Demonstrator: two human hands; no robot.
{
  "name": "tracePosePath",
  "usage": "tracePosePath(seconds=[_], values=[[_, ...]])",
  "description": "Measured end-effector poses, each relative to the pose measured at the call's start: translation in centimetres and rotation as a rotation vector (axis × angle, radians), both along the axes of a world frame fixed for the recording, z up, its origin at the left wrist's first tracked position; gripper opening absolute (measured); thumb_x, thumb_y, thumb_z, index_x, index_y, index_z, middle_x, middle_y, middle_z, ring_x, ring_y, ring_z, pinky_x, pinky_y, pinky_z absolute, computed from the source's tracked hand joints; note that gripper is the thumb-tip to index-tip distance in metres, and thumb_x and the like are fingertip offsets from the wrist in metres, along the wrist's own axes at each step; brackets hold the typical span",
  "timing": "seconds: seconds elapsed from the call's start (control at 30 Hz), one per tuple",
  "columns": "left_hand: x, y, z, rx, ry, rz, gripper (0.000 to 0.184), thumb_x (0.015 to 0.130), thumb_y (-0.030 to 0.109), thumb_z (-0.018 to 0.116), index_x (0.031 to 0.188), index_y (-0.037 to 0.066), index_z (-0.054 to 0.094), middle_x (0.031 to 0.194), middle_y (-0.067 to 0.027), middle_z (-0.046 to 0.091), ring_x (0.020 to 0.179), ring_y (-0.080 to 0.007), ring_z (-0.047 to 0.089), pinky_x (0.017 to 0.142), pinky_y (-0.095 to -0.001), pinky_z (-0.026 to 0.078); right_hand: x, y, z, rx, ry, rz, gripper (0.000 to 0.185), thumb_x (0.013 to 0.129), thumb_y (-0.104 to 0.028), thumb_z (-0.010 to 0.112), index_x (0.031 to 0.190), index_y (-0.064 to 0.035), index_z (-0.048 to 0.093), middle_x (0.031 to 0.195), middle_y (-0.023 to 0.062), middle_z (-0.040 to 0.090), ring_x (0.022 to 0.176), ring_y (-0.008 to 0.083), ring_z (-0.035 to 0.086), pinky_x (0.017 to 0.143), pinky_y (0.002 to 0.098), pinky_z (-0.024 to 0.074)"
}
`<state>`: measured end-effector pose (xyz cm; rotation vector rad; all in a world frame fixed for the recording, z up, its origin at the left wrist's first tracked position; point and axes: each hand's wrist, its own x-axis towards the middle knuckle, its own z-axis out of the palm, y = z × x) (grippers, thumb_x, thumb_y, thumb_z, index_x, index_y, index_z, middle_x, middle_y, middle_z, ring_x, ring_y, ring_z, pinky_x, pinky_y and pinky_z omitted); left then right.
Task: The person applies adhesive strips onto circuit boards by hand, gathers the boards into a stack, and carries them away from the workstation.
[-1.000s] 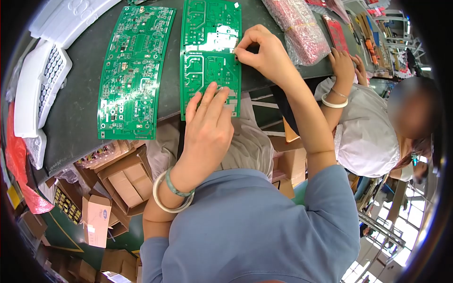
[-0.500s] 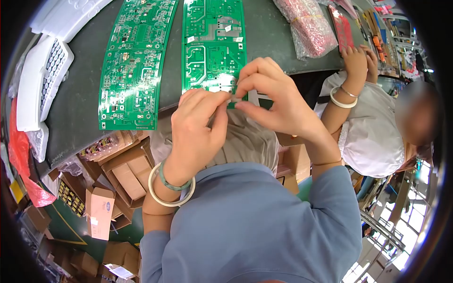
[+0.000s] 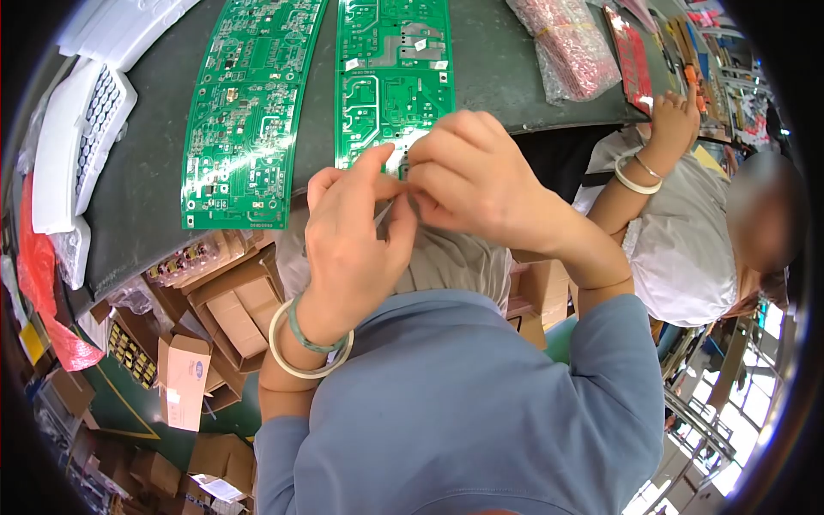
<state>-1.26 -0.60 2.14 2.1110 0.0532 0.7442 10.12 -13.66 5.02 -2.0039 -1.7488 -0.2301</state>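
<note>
My left hand (image 3: pixel 356 236) and my right hand (image 3: pixel 481 176) meet at their fingertips above the near end of a green circuit board (image 3: pixel 396 99). Both are closed in a pinch; what lies between the fingers is hidden. Small white stickers (image 3: pixel 421 45) sit on that board, whose near edge my hands cover. To its left lies a second green circuit board panel (image 3: pixel 245 120), dense with small components. Neither hand touches this panel.
White plastic trays (image 3: pixel 73 163) stand at the table's left. Bubble-wrapped red boards (image 3: pixel 575 51) and a bare red board (image 3: pixel 631 64) lie at right. A co-worker's hand (image 3: pixel 674 120) is near an orange tool (image 3: pixel 692 81). Cardboard boxes (image 3: pixel 232 318) sit below the table.
My right hand's fingers have curled in and moved left against my left hand's. A small pale piece seen between the fingertips is now hidden. The co-worker's hand has moved right, toward the orange tool.
</note>
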Motion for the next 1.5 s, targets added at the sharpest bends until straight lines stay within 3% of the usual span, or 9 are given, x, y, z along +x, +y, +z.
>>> tracePosePath(seconds=[0.13,0.2,0.27,0.33,0.47,0.97,1.23,1.4,1.5], values=[[-0.4,-0.2,0.1,-0.095,-0.013,0.025,0.042,0.068,-0.010,0.066,0.108,-0.001,0.057,0.076,-0.0053,0.064,0.068,-0.0196,0.061,0.077,-0.0354,0.044,-1.6,-0.8,0.1,0.095,-0.211,0.028,0.026,0.054,-0.008,0.071,0.076,-0.0073,0.057,0.087,0.0033,0.058,0.080,0.0225,0.055,0.066,0.0350,0.0432],[-0.2,0.5,-0.2,-0.393,0.018,0.244,0.036,0.068,-0.010,0.066,0.102,0.000,0.058,0.079,-0.0082,0.063,0.070,-0.0211,0.062,0.081,-0.0393,0.046,-2.2,-1.5,0.4,0.110,-0.167,0.072,0.025,0.053,-0.008,0.069,0.075,-0.0084,0.057,0.087,0.0041,0.058,0.080,0.0230,0.056,0.066,0.0356,0.0436],[0.0,0.5,0.3,-0.300,0.067,0.230,0.032,0.069,-0.008,0.065,0.099,0.000,0.058,0.084,-0.0111,0.062,0.081,-0.0258,0.063,0.086,-0.0440,0.046,0.5,-1.2,1.2,0.099,0.145,-0.105,0.014,0.064,-0.003,0.065,0.076,-0.0055,0.058,0.091,0.0058,0.057,0.088,0.0232,0.056,0.075,0.0343,0.0441],[1.0,-0.4,0.6,0.216,-0.019,-0.017,0.029,0.071,-0.006,0.063,0.099,0.000,0.057,0.088,-0.0118,0.061,0.094,-0.0295,0.061,0.090,-0.0468,0.045,3.9,-1.5,0.8,0.030,0.422,-0.210,0.010,0.072,-0.004,0.065,0.079,-0.0034,0.057,0.099,0.0089,0.055,0.095,0.0239,0.055,0.083,0.0322,0.0429],[1.9,-2.0,-1.5,0.213,0.022,-0.072,0.023,0.074,-0.010,0.061,0.094,0.001,0.055,0.086,-0.0137,0.063,0.099,-0.0328,0.064,0.094,-0.0496,0.046,7.3,-1.1,-0.6,-0.053,0.463,-0.270,0.011,0.080,-0.010,0.065,0.082,-0.0020,0.057,0.106,0.0096,0.052,0.099,0.0221,0.053,0.087,0.0306,0.0413],[1.8,-1.6,-1.3,0.140,0.062,-0.109,0.027,0.073,-0.011,0.059,0.096,0.002,0.054,0.086,-0.0119,0.064,0.102,-0.0312,0.064,0.096,-0.0511,0.043,8.1,-0.5,-2.4,-0.033,0.387,-0.328,0.014,0.078,-0.010,0.067,0.083,-0.0003,0.059,0.095,0.0087,0.053,0.081,0.0175,0.053,0.071,0.0283,0.0444],[0.9,-0.9,-1.3,-0.052,0.045,-0.117,0.036,0.071,-0.010,0.058,0.105,0.001,0.054,0.092,-0.0133,0.064,0.099,-0.0318,0.062,0.096,-0.0484,0.042,7.0,-0.7,-1.2,0.102,0.631,-0.553,0.022,0.078,-0.008,0.072,0.089,-0.0019,0.055,0.073,-0.0023,0.053,0.065,0.0051,0.048,0.058,0.0208,0.0401],[-1.6,1.2,2.1,-0.513,0.256,-0.075,0.066,0.067,-0.014,0.057,0.130,0.004,0.045,0.090,-0.0100,0.067,0.090,-0.0235,0.062,0.073,-0.0318,0.052,1.8,-2.0,0.6,0.061,0.755,-0.364,0.014,0.079,0.001,0.066,0.087,-0.0006,0.054,0.087,0.0012,0.054,0.075,0.0040,0.049,0.063,0.0185,0.0401],[-2.0,1.9,2.1,-0.386,0.203,-0.086,0.076,0.065,-0.017,0.056,0.137,0.002,0.038,0.118,-0.0173,0.055,0.093,-0.0203,0.061,0.065,-0.0273,0.052,-0.4,-1.3,1.6,-0.004,0.778,-0.217,0.019,0.074,0.001,0.069,0.088,-0.0008,0.057,0.092,0.0059,0.054,0.078,0.0133,0.053,0.069,0.0244,0.0440]])
